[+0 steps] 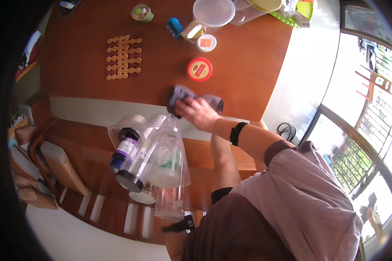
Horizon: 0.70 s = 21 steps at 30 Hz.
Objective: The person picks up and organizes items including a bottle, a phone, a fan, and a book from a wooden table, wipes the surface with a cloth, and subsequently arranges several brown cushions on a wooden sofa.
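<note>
My right hand [199,112] is closed over a dark grey cloth [179,93] at the front edge of the wooden table [241,81]. The hand is slightly blurred. A black band circles this wrist. Below that arm, another bare limb [225,163] shows, partly hidden; my left hand itself is out of view. Just beyond the cloth lies a round container with a red-rimmed yellow lid [200,69]. Left of my right arm, several clear plastic jars [165,173] are clustered with a purple-labelled bottle [127,146] and a black-lidded jar [130,181].
A wooden lattice trivet [124,58] and a cup [142,13] rest on the table. Farther back are a blue object [174,28], a white-lidded tub [206,43], a large translucent container [214,13] and a green basket [303,9]. A cushioned wooden bench [85,137] stands on the near side.
</note>
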Tool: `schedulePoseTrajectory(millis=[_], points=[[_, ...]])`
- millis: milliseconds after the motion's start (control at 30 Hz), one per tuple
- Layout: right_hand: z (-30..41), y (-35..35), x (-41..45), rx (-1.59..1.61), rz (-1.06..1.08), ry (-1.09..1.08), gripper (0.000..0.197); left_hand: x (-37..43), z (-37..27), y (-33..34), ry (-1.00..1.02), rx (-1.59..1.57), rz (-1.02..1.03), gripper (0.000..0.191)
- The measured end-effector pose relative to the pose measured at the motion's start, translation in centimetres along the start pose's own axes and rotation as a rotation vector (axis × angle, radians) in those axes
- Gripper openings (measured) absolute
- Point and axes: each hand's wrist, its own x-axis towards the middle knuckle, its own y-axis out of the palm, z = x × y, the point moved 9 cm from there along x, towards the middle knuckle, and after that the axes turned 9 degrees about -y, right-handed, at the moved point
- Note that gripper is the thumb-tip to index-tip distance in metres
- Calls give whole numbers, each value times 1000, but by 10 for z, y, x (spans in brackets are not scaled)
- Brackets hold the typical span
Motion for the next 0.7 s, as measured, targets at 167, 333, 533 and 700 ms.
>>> schedulePoseTrajectory(millis=[167, 333, 533, 700], points=[[39, -3, -74, 96, 55, -215, 37, 26, -6, 48, -18, 27, 88, 47], [-79, -72, -130, -5, 103, 136, 46, 47, -5, 103, -29, 31, 170, 48], [-266, -134, -150, -309, -403, 747, 43, 65, 6, 179, -44, 24, 260, 49], [-134, -73, -120, 46, 158, 321, 37, 68, 14, 203, -42, -13, 261, 50]])
